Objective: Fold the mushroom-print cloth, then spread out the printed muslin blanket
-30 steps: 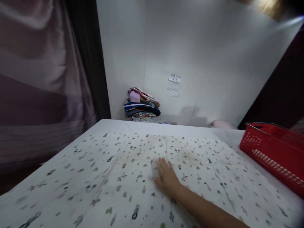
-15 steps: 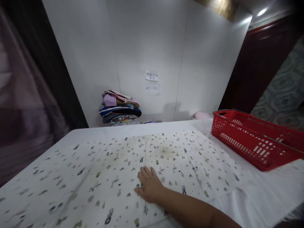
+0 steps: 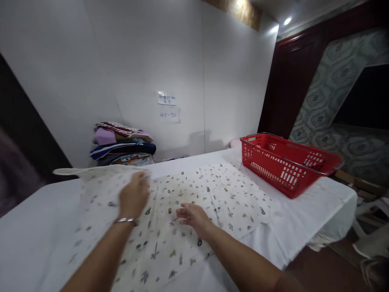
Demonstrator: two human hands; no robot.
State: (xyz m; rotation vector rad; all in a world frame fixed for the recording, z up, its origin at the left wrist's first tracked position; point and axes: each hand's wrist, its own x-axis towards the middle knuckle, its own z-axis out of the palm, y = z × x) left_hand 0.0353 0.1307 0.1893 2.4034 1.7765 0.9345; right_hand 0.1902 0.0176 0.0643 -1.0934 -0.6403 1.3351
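Observation:
A white cloth (image 3: 225, 194) printed with small dark motifs lies spread on the table. My left hand (image 3: 133, 196), with a metal bracelet at the wrist, is closed on the cloth's left part and holds it lifted off the table, so a flap rises toward the left. My right hand (image 3: 191, 215) lies flat on the middle of the cloth with its fingers stretched out, pressing it down.
A red plastic basket (image 3: 285, 164) stands at the table's right end. A stack of folded clothes (image 3: 123, 142) sits against the white wall at the back left. The table (image 3: 319, 202), covered in white, ends at the right, with floor and furniture beyond.
My left hand has come into view and lifted the cloth's left part. My right hand stays flat on the cloth. The camera has swung to the right.

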